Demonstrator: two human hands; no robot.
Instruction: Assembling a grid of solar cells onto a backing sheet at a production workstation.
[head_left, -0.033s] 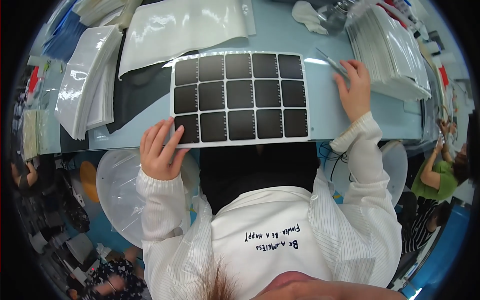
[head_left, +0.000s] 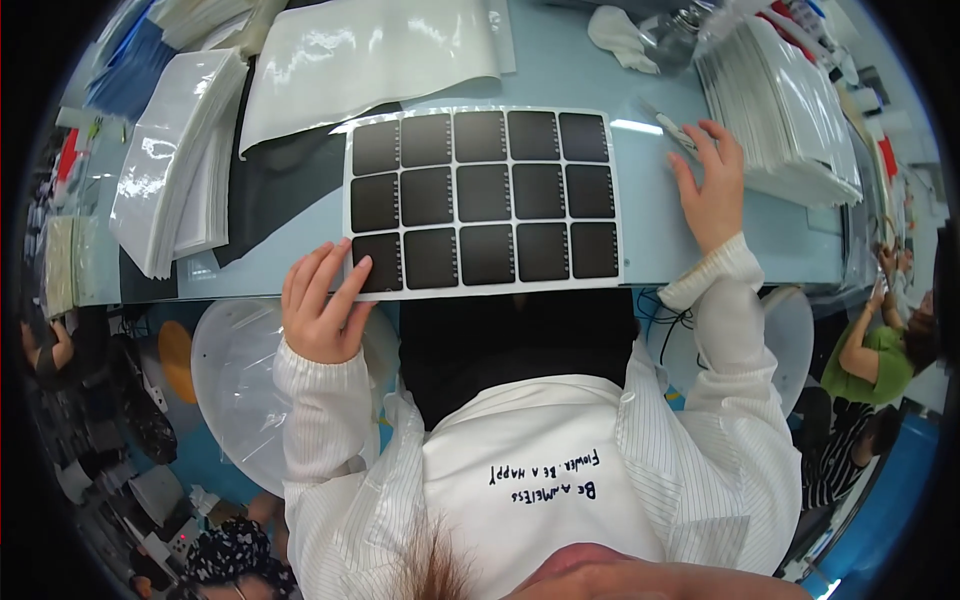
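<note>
Fifteen black squares cover the white sheet along the near edge of my table; a tug at its corner could skew it or drag it over that edge. My left hand, fingers moderately spread, rests on the lower-left corner. Farther out, my right hand loosely holds a slim tool, too blurred to identify, just beside the stack of white sleeves, which a careless knuckle could nudge.

One wide fisheye camera on the wearer's head looks steeply down, fairly near, at the white rectangular sheet of black squares on the pale blue bench; toward the warped rim, distances are hard to judge.
</note>
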